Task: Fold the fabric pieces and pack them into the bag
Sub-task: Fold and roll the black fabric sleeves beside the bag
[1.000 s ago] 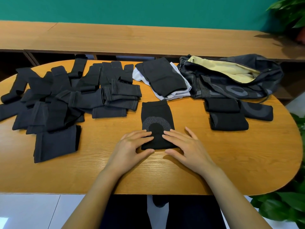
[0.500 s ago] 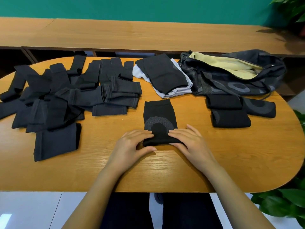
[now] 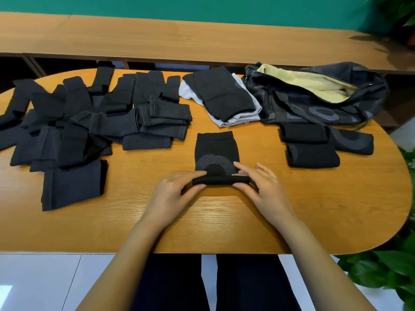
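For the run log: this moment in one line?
step: folding | black fabric piece: near edge rolled up | left hand, right hand: pinch it | bag: open

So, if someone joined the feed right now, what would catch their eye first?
Dead centre, the left hand and right hand pinch the rolled near edge of a black fabric piece marked with a grey arc. A big heap of dark fabric pieces sprawls on the left. At the back right lies the open bag, showing its pale yellow lining, with folded pieces just in front of it.
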Tool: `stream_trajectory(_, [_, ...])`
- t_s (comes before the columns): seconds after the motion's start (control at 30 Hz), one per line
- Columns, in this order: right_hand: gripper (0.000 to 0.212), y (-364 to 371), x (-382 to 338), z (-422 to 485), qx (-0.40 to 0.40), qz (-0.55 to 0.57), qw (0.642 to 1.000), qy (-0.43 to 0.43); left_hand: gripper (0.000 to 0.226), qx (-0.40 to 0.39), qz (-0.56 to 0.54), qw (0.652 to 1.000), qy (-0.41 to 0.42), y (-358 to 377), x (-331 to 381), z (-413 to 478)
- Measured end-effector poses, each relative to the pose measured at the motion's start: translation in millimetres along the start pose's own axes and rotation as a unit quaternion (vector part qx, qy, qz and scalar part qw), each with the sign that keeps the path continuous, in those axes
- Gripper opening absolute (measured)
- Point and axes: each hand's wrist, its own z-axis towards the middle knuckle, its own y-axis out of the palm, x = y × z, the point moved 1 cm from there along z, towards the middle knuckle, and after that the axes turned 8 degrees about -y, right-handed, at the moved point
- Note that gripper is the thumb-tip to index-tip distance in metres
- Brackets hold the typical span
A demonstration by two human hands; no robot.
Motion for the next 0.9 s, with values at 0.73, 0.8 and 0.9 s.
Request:
stream_trajectory(0.73, [0.043, 3, 0, 17, 0.029, -0.013, 0.994, 0.108, 0.047, 0.083, -0.072, 0.988, -0.106, 11, 4, 11])
stream_trajectory(0.8, [0.044, -1, -2, 20, 0.02, -0.06, 0.99, 0.128, 0.047, 0.091, -0.029, 0.991, -0.098, 14, 6, 12])
stream_trajectory(0.9, [0.05, -1, -4, 22, 0.026, -0.117, 0.982, 0.143, 0.041, 0.101, 0.033, 0.992, -0.065, 17, 10, 12])
